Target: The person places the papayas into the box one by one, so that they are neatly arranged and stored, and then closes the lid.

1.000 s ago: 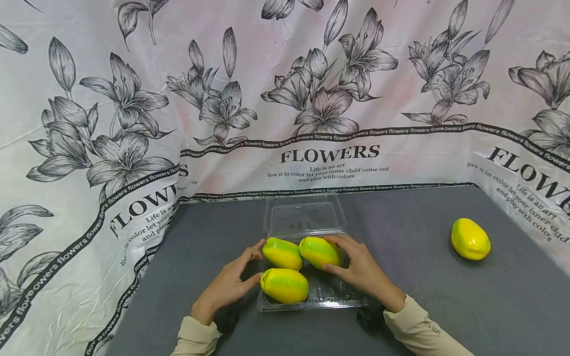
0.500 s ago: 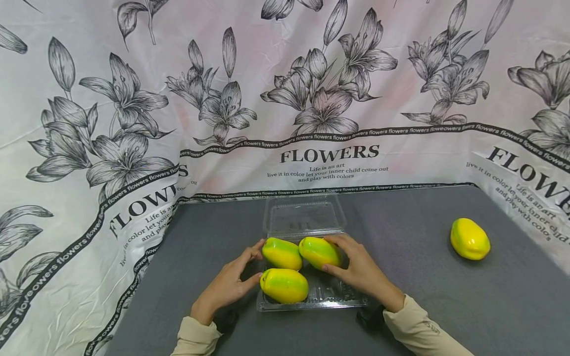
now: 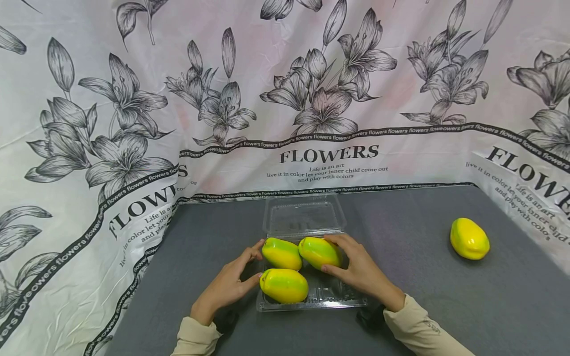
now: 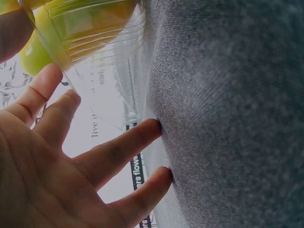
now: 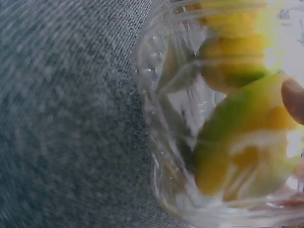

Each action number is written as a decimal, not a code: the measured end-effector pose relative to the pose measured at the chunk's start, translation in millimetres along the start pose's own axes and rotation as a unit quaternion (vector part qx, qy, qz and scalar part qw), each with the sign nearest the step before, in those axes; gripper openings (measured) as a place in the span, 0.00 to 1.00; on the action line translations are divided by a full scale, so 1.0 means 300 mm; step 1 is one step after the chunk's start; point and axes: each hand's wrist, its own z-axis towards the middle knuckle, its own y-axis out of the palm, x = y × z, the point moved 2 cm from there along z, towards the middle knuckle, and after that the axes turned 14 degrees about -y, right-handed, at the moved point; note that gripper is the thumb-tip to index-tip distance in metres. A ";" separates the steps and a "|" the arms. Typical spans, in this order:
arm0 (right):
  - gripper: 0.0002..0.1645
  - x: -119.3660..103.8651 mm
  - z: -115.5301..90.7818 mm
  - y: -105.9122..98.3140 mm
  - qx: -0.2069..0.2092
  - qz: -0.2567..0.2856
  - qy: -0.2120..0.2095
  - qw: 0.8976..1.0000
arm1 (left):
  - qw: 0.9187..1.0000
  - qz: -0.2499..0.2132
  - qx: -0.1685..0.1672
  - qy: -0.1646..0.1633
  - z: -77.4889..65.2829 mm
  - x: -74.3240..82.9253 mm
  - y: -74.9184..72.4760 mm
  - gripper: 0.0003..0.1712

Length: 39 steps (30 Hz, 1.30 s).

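Observation:
Three yellow-green mangoes sit in a clear plastic clamshell box (image 3: 338,303). My right hand (image 3: 362,269) holds the back right mango (image 3: 318,252), thumb at its near side and fingers over its far end. Through the box wall in the right wrist view, that mango (image 5: 237,142) shows tilted, the thumb on it. My left hand (image 3: 227,284) is at the box's left side, by the back left mango (image 3: 282,253) and the front mango (image 3: 285,286). Its fingers (image 4: 116,154) are spread in the left wrist view, two tips at the box rim and two at the tabletop.
The box's clear lid (image 3: 305,217) lies folded back behind it. Another mango (image 3: 469,239) rests on the grey tabletop (image 3: 414,217) at the right. A white flower-printed cloth (image 3: 222,173) hangs around the back and sides.

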 end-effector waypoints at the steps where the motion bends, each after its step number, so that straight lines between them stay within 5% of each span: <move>1: 0.41 0.000 0.000 0.000 -0.001 0.001 0.001 1.000 | 1.000 0.000 0.000 0.000 0.000 0.000 0.000 0.20; 13: 0.41 0.003 0.005 -0.012 0.021 0.000 -0.016 1.000 | 1.000 0.001 0.004 0.009 0.005 -0.002 -0.002 0.20; 27: 0.33 0.021 0.009 -0.067 0.106 -0.020 -0.031 0.994 | 1.000 0.002 0.007 0.000 0.002 -0.004 0.003 0.20; 39: 0.31 0.037 0.008 -0.100 0.102 -0.027 -0.012 0.994 | 1.000 0.005 0.005 0.011 0.000 0.001 0.000 0.20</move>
